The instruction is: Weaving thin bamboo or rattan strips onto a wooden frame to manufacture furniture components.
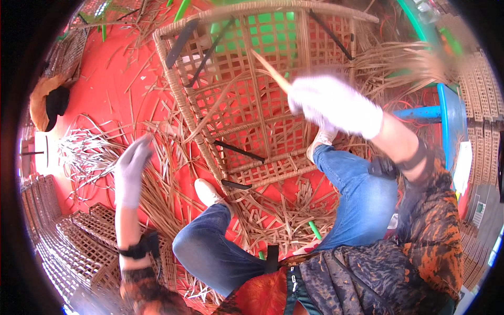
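Observation:
My right hand (336,105), in a white glove and smeared by motion, is closed on a pale tapered strip (271,71) that points up and to the left. Below and around it stands a woven rattan frame (210,155) with an open lattice, a wrapped rim and dark straps at its corners. My left hand (132,165), gloved in greyish white, is out to the left with its fingers stretched, apart from the frame. Loose tan strips (157,194) lie beneath and beside that hand. Whether its fingertips touch any of them is unclear.
Stacked woven panels (89,236) stand at the lower left, with more (475,86) along the right edge. A blue plastic stool (450,121) is at the right. Strip offcuts (283,215) litter the red floor (126,86) around my shoes. A green plastic piece (262,31) shows behind the lattice.

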`<action>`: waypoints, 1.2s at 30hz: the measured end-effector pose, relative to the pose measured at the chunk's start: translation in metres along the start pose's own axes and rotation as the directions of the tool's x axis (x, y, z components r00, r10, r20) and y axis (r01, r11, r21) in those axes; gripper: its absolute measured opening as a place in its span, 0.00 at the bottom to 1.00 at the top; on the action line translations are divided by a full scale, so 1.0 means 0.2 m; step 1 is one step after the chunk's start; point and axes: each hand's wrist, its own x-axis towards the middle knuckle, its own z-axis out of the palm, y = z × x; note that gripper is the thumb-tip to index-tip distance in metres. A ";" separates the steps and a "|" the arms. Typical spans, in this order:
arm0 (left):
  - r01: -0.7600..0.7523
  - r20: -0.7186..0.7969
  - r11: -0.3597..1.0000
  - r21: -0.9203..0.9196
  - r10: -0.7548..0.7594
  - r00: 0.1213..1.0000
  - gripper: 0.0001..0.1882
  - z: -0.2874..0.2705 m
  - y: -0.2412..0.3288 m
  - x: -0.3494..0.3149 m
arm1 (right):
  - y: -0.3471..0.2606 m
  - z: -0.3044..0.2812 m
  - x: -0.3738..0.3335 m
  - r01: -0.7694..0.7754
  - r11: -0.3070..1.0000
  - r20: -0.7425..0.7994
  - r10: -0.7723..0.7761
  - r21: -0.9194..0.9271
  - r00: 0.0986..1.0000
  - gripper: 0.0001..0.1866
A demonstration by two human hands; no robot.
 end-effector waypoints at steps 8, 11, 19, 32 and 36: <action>0.633 0.622 0.421 -0.650 -0.184 0.761 0.20 1.10 0.31 0.75 | -0.18 0.04 -0.77 0.402 0.817 0.263 -0.316 -0.413 0.912 0.07; 0.562 0.561 -0.047 -0.826 0.021 0.827 0.13 1.19 0.22 0.90 | 0.10 -0.24 -1.24 0.129 0.905 -0.315 -0.271 -0.404 0.910 0.23; 0.441 0.435 0.495 -0.749 -0.135 0.890 0.13 1.09 0.15 0.69 | 0.82 -0.76 -1.62 -0.797 -0.063 -0.777 0.280 -0.600 0.563 0.21; 0.371 0.367 0.649 -0.664 -0.150 0.918 0.09 1.13 0.10 0.47 | 0.31 -0.06 1.13 -0.078 0.975 -0.240 0.128 0.207 0.962 0.26; 0.389 0.434 0.799 -0.458 -0.181 0.883 0.13 1.14 -0.10 0.60 | 0.35 0.03 1.14 -0.052 0.903 -0.236 0.167 0.426 0.957 0.13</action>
